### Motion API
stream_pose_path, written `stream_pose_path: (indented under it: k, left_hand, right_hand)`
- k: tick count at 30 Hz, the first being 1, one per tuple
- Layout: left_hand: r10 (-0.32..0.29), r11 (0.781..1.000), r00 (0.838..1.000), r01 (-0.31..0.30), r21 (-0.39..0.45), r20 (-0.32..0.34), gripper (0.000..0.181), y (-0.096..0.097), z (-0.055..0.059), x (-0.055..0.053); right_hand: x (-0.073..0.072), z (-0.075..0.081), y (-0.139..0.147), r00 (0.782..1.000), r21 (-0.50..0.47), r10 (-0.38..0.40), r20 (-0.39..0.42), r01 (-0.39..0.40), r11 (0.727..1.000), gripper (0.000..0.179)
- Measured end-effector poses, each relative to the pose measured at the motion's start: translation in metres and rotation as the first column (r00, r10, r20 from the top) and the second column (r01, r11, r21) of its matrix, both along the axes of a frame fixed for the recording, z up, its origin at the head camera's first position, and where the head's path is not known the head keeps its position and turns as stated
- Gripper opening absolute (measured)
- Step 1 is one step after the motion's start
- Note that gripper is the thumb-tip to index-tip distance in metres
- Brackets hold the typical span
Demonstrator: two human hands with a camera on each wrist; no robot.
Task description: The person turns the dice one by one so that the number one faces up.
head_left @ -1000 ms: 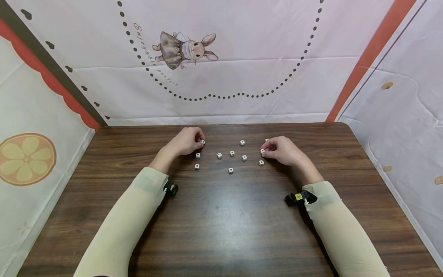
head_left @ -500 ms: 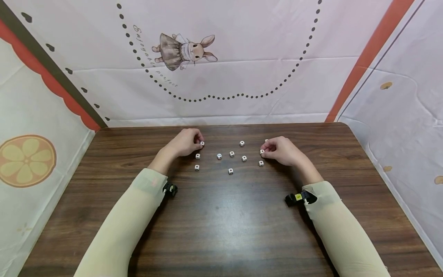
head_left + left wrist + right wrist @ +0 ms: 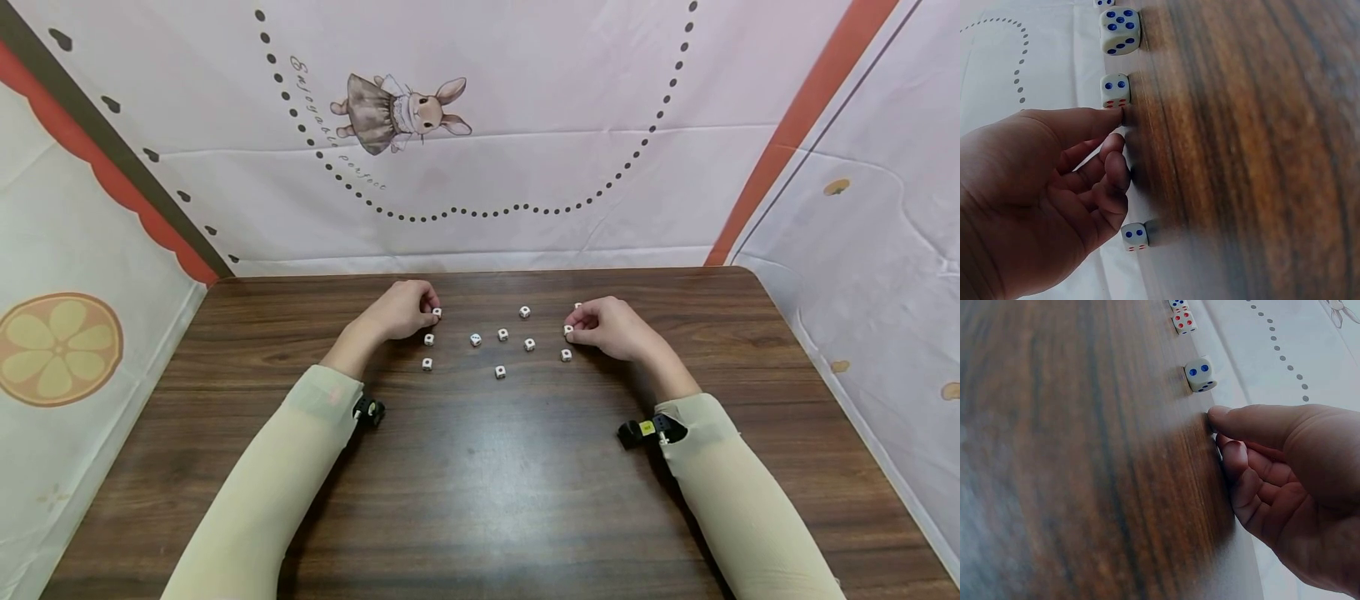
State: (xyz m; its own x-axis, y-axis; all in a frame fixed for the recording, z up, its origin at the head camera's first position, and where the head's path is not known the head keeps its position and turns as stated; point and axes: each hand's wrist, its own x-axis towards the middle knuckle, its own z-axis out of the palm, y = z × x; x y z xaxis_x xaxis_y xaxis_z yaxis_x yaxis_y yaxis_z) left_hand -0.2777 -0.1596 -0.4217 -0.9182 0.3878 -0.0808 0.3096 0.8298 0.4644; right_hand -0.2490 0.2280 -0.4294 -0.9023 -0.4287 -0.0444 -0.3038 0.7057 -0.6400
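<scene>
At the left of the scattered dice, my left hand [image 3: 402, 308] pinches a small white die [image 3: 437, 313] between thumb and fingers. That die now shows a single dark pip on top. My right hand [image 3: 611, 327] holds another white die [image 3: 567, 331] at its fingertips, low at the tabletop. In the right wrist view the fingers hide this die, while a blue-pipped die [image 3: 1200, 374] stands just beyond the thumb. The left wrist view has one die [image 3: 1116, 90] close by the thumb and another [image 3: 1135, 236] below the curled fingers.
Several more dice lie on the brown wooden table [image 3: 480, 483], among them a die [image 3: 476, 340] near the middle and one [image 3: 500, 372] closer to me. A die [image 3: 578, 306] is partly covered by the right hand. A printed cloth [image 3: 540, 167] hangs behind the table.
The die in my left hand has turned and shifted slightly toward me; its single pip now faces up. My right hand stays in place. The head view has tilted a little.
</scene>
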Motion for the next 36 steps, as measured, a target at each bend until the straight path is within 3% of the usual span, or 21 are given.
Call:
stream_pose_path:
  k: [14,25,36]
  left_hand:
    - [-0.013,1.0,1.0,0.013,0.015,-0.011,0.014,0.0,0.0,0.002]
    - [0.015,0.995,0.999,-0.012,0.094,-0.029,0.024,-0.006,0.001,0.003]
    - [-0.041,0.984,0.999,0.046,0.171,-0.031,0.03,0.011,0.012,0.019]
  right_hand:
    - [0.002,-0.001,0.0,1.0,0.001,-0.006,0.001,0.006,1.0,0.009]
    - [0.001,-0.001,0.0,1.0,-0.005,0.006,0.004,-0.006,1.0,0.01]
    - [0.0,0.0,0.0,1.0,0.005,0.005,-0.001,-0.005,1.0,0.01]
